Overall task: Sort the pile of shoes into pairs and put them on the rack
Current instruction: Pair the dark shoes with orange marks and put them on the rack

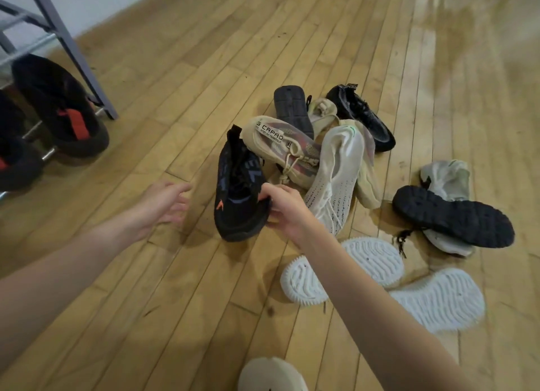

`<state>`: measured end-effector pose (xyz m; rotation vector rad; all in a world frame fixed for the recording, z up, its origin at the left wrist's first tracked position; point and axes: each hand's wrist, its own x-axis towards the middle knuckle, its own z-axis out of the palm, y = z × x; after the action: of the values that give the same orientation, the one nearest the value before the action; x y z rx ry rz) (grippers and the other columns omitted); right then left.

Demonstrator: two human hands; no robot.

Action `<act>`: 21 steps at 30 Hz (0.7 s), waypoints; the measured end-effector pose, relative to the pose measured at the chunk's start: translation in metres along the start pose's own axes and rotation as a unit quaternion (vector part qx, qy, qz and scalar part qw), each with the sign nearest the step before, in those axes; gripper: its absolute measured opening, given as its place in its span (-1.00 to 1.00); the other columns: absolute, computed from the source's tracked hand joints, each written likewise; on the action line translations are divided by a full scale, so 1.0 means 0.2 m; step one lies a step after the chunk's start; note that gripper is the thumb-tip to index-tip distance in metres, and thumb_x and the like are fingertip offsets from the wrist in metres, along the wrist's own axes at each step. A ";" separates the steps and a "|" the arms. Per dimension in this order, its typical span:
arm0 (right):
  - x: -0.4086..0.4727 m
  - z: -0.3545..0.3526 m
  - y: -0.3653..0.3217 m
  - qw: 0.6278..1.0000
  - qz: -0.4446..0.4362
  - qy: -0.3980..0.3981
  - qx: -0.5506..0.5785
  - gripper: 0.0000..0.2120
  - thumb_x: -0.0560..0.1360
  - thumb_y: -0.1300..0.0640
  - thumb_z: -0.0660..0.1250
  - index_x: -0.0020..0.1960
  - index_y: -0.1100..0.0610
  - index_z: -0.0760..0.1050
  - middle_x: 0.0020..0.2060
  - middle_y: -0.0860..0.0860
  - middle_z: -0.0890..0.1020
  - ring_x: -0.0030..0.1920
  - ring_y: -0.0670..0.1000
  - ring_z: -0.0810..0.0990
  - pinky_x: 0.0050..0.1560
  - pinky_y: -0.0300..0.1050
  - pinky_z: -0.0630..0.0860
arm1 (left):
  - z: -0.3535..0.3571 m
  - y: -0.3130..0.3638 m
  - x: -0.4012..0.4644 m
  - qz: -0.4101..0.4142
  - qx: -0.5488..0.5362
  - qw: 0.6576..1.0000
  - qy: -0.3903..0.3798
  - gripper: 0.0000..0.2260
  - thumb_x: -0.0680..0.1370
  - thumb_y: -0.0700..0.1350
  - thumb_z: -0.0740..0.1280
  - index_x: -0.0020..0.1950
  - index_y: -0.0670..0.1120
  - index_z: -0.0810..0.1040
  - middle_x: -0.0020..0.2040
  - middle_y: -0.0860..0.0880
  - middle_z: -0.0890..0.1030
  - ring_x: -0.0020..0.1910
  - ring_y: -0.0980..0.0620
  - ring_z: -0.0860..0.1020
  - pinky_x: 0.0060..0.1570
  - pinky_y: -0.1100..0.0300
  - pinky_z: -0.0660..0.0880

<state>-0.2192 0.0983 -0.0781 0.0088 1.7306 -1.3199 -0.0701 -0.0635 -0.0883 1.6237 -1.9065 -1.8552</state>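
Note:
A black sneaker with orange marks point(238, 192) stands on the wooden floor at the near left of the shoe pile. My right hand point(285, 211) grips its right side near the toe. My left hand point(163, 202) hovers open just left of it, fingers spread, not touching. Behind lie a beige knit sneaker point(280, 145), a white knit sneaker point(336, 183), a dark grey sole point(292, 110) and a black mesh shoe point(362, 117). The grey metal rack point(73, 57) stands at far left with two black shoes with red insoles point(62, 110) on its low rails.
Right of the pile a black-soled shoe point(451, 215) lies upside down over a pale grey shoe point(447, 177). Two white soles point(344, 269) point(438, 300) face up near my right forearm. A cream shoe point(270, 374) shows at the bottom edge. Bare floorboards lie between pile and rack.

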 end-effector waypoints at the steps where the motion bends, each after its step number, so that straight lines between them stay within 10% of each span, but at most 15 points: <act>1: 0.00 -0.01 0.02 1.000 0.002 -0.004 0.013 -0.72 0.36 0.28 0.32 0.08 0.23 0.51 -0.09 0.13 0.51 -0.09 0.11 0.51 -0.24 -0.10 0.47 | 0.00 0.00 0.00 0.006 -0.001 1.000 -0.003 -0.51 0.57 0.06 0.29 0.42 -0.15 0.34 0.24 -0.20 0.52 0.15 -0.11 0.54 0.08 0.01 0.52; 8: -0.16 -0.09 0.09 0.987 -0.113 0.030 -0.109 -0.85 0.38 0.34 0.16 -0.31 0.23 0.45 -0.35 0.11 0.36 -0.26 0.03 0.36 -0.27 -0.17 0.30 | -0.03 0.01 -0.02 0.070 -0.029 0.996 -0.053 -0.23 0.38 0.29 0.40 0.49 0.00 0.25 0.29 -0.04 0.49 0.19 -0.05 0.53 0.07 0.07 0.52; 16: -0.17 -0.02 0.00 0.922 -0.326 0.005 -0.211 -0.70 0.43 0.39 0.28 0.05 0.13 0.64 -0.14 -0.11 0.67 -0.10 -0.26 0.62 -0.07 -0.38 0.50 | -0.16 0.03 -0.06 0.148 -0.163 0.974 -0.051 -0.47 0.30 -0.10 0.56 0.22 0.01 0.48 0.17 0.00 0.58 0.18 0.00 0.55 0.04 0.09 0.56; 21: -0.10 -0.01 -0.03 0.814 -0.495 0.061 -0.299 -0.60 0.36 0.36 0.34 0.15 0.12 0.60 0.01 -0.09 0.66 0.08 -0.08 0.61 0.16 -0.12 0.52 | -0.35 0.03 -0.09 0.243 0.029 0.969 -0.042 -0.24 0.13 -0.08 0.66 0.25 0.04 0.41 0.18 0.05 0.53 0.19 0.09 0.50 0.16 0.15 0.47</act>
<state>-0.2118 0.1068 -0.0593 -1.3589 2.2986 -1.3736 -0.0214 -0.1030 -0.0533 0.9708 -2.1592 -1.6909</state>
